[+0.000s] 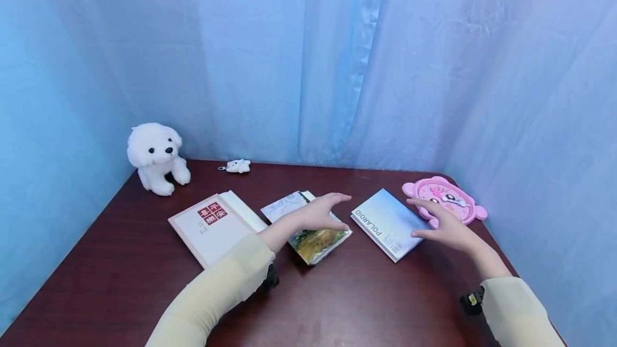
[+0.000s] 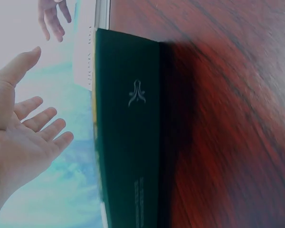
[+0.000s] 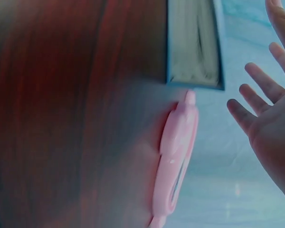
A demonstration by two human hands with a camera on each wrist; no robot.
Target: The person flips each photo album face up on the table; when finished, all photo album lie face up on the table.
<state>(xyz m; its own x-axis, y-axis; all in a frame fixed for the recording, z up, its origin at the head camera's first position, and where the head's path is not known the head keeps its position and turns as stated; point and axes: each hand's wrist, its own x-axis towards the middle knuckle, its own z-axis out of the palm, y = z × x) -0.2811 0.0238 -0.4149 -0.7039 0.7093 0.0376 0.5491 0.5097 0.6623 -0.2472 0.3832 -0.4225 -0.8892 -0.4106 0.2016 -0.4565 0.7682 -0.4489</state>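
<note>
Fingers spread, my left hand [image 1: 315, 214] hangs over a book with a landscape cover [image 1: 315, 245]. Its dark green spine [image 2: 128, 133] stands close by in the left wrist view, and the palm [image 2: 19, 142] holds nothing. Farther right, my right hand [image 1: 448, 229] has its thumb apart from its fingers. In the head view it overlaps the edges of a pale blue POLAROID album [image 1: 385, 221] and a pink clock [image 1: 453, 200]. The right wrist view shows that hand's straight fingers [image 3: 263, 83] with nothing in them, above the album's page edges [image 3: 194, 42].
A cream book with red characters [image 1: 207, 229] lies left of the landscape book, partly on another pale book [image 1: 243, 210]. A white plush dog [image 1: 156, 157] sits at the back left, beside a small white plush keychain [image 1: 238, 166]. Blue curtains [image 1: 250, 58] surround the dark red table [image 1: 332, 304].
</note>
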